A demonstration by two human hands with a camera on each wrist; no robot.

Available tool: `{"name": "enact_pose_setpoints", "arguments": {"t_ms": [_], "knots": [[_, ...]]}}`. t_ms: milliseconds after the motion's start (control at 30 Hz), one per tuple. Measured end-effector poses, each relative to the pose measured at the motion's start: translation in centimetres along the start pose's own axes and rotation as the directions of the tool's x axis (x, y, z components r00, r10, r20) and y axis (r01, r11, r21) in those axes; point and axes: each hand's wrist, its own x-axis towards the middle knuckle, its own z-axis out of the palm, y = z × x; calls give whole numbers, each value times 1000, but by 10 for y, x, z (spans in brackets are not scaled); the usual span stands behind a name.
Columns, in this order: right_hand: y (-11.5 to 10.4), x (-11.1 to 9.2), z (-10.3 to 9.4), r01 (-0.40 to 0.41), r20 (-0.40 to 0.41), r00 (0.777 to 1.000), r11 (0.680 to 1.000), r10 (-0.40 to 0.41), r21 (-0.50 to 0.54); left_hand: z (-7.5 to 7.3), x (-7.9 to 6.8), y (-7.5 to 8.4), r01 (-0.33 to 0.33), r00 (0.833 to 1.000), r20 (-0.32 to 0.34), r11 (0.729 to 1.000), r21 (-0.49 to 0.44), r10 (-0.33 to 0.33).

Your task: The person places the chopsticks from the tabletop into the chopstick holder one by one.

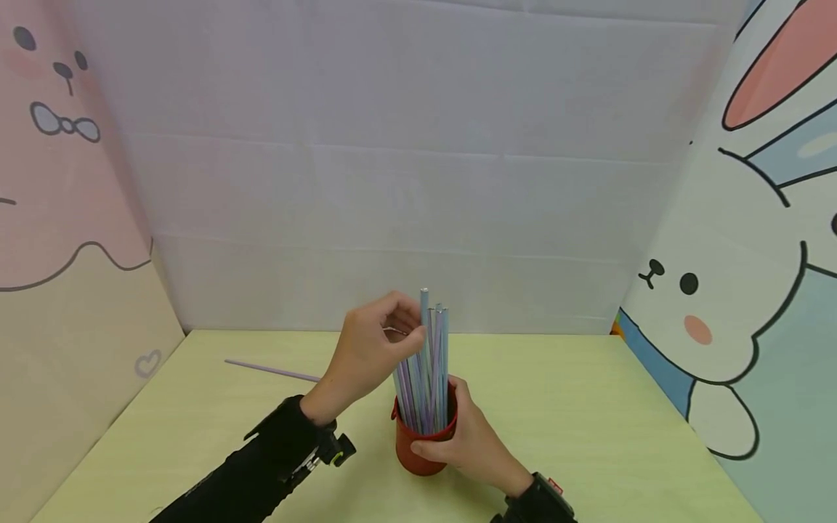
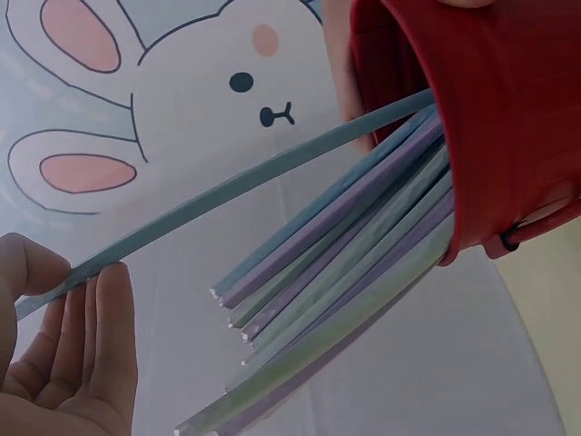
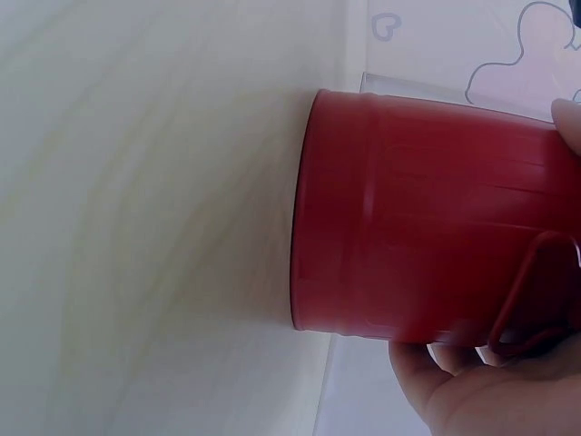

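A small red bucket (image 1: 421,461) stands on the table, filled with pastel blue, purple and green straws (image 2: 336,254). Between thumb and fingers, my left hand (image 1: 373,345) pinches the upper part of a blue straw (image 2: 218,195), whose lower end is still inside the bucket. This straw rises above the others and leans apart from them in the left wrist view. My right hand (image 1: 477,447) grips the bucket around its right side near the rim, thumb at the front. In the right wrist view, the bucket's side handle (image 3: 522,300) shows beside the right hand's fingers.
A lone purple straw (image 1: 271,370) lies on the pale yellow table (image 1: 588,421), left of the bucket and partly behind the left arm. A white backdrop (image 1: 418,181) closes off the back, with cartoon-printed panels (image 1: 719,363) at both sides.
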Motion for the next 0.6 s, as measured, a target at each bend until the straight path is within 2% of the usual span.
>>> {"name": "enact_pose_setpoints", "arguments": {"t_ms": [167,267,600], "knots": [[1,0,0,3,3,1000,1000,-3,5,9,-4,-27,21,999,24,1000,20,-21],[1,0,0,14,6,1000,1000,-14,11,12,-8,-36,31,999,35,999,32,-32],[1,0,0,15,12,1000,1000,-15,11,16,-18,-44,43,993,103,992,118,-56]]}}
